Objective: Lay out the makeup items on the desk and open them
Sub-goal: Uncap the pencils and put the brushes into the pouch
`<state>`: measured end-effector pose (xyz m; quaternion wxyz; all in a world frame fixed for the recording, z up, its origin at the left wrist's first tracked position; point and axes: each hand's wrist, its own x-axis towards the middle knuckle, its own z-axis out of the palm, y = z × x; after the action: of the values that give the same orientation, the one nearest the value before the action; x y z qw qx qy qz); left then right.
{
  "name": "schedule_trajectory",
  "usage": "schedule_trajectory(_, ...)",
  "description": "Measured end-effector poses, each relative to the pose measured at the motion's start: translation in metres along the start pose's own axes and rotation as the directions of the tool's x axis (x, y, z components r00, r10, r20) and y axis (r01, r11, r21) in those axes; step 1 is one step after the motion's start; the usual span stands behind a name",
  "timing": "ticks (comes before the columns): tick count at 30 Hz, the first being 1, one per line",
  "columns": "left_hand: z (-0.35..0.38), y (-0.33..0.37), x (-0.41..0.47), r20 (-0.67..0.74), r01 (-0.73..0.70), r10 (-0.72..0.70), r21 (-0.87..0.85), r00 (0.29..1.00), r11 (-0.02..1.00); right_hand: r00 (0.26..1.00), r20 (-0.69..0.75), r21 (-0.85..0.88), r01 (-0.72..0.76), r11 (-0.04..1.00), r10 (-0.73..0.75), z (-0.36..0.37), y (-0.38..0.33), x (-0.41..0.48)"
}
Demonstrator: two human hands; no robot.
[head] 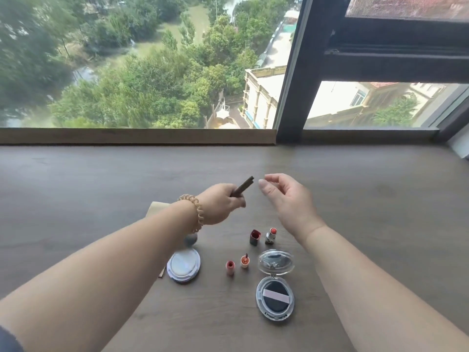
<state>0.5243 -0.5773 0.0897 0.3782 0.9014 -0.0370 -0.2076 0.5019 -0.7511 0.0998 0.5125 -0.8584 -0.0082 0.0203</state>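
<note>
My left hand (pixel 223 201) grips a thin brown makeup pencil (pixel 66 185) above the desk, its tip pointing up and right. A short gap away, my right hand (pixel 286 196) hovers with loosely curved fingers, holding nothing. Below them on the desk stand an orange lipstick (pixel 271 235) twisted up, its dark red cap (pixel 254 237) beside it, and a small orange tube (pixel 244 261) with its cap (pixel 230 267) next to it. An open black cushion compact (pixel 275 299) lies with its mirror lid (pixel 276 263) flipped back. A closed white compact (pixel 184 266) lies to the left.
The brown wooden desk (pixel 368 199) runs to a window sill (pixel 137 137) and a dark window frame (pixel 291 97). A beige pouch (pixel 156 208) and a grey round item (pixel 190 240) peek out behind my left forearm. A small brown piece (pixel 161 272) lies left of the white compact.
</note>
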Motion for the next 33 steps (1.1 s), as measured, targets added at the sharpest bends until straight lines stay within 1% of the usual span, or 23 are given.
schedule_trajectory(2, -0.013, 0.015, -0.028, 0.103, -0.031, 0.046, -0.148, 0.994, 0.988, 0.989, 0.146, 0.099, 0.004, 0.995, -0.019, 0.008, -0.023, -0.001)
schedule_trajectory(4, -0.026, 0.022, -0.053, 0.130, -0.050, 0.080, -0.221, 0.988, 0.974, 0.969, 0.220, 0.255, 0.055, 0.965, -0.113, 0.015, -0.050, -0.007)
schedule_trajectory(6, -0.041, 0.026, -0.075, 0.104, -0.056, 0.088, -0.279, 0.991, 0.959, 0.955, 0.236, 0.393, 0.073, 0.916, -0.177, 0.023, -0.073, -0.013)
schedule_trajectory(7, -0.049, 0.027, -0.083, 0.088, -0.058, 0.091, -0.320, 0.992, 0.945, 0.951, 0.237, 0.432, 0.080, 0.898, -0.198, 0.026, -0.080, -0.014)
schedule_trajectory(9, -0.068, 0.025, -0.101, 0.059, -0.047, 0.076, -0.391, 0.995, 0.919, 0.949, 0.216, 0.462, 0.107, 0.880, -0.229, 0.031, -0.094, -0.014)
schedule_trajectory(11, -0.087, 0.016, -0.117, 0.034, -0.016, 0.036, -0.457, 0.999, 0.889, 0.965, 0.151, 0.507, 0.112, 0.855, -0.215, 0.034, -0.106, -0.011)
schedule_trajectory(13, -0.101, 0.006, -0.131, -0.007, -0.007, 0.004, -0.546, 1.000, 0.838, 0.980, 0.103, 0.578, 0.079, 0.812, -0.169, 0.034, -0.115, -0.008)
schedule_trajectory(15, -0.110, -0.004, -0.144, -0.072, -0.039, -0.008, -0.624, 0.997, 0.781, 0.985, 0.113, 0.653, 0.025, 0.757, -0.130, 0.036, -0.126, -0.009)
schedule_trajectory(18, -0.112, -0.009, -0.153, -0.155, -0.111, 0.006, -0.679, 0.988, 0.725, 0.971, 0.219, 0.794, -0.121, 0.596, -0.096, 0.047, -0.140, -0.015)
schedule_trajectory(19, -0.112, -0.010, -0.154, -0.170, -0.128, 0.012, -0.694, 0.985, 0.708, 0.962, 0.255, 0.815, -0.161, 0.556, -0.094, 0.053, -0.144, -0.018)
schedule_trajectory(20, -0.111, -0.010, -0.155, -0.182, -0.141, 0.016, -0.703, 0.983, 0.697, 0.957, 0.276, 0.813, -0.180, 0.554, -0.094, 0.060, -0.147, -0.021)
schedule_trajectory(21, -0.110, -0.010, -0.157, -0.191, -0.150, 0.018, -0.704, 0.981, 0.694, 0.956, 0.280, 0.795, -0.179, 0.580, -0.088, 0.067, -0.150, -0.024)
schedule_trajectory(23, -0.109, -0.012, -0.159, -0.199, -0.155, 0.022, -0.690, 0.980, 0.707, 0.967, 0.248, 0.762, -0.156, 0.628, -0.060, 0.077, -0.152, -0.029)
schedule_trajectory(26, -0.108, -0.016, -0.162, -0.189, -0.150, 0.030, -0.664, 0.982, 0.733, 0.980, 0.199, 0.741, -0.130, 0.659, -0.030, 0.086, -0.155, -0.033)
schedule_trajectory(29, -0.108, -0.019, -0.163, -0.177, -0.145, 0.038, -0.646, 0.984, 0.750, 0.985, 0.169, 0.663, -0.086, 0.743, -0.036, 0.089, -0.158, -0.036)
schedule_trajectory(33, -0.109, -0.024, -0.164, -0.183, -0.125, -0.009, -0.703, 0.983, 0.700, 0.988, 0.143, 0.565, -0.030, 0.824, -0.062, 0.092, -0.160, -0.036)
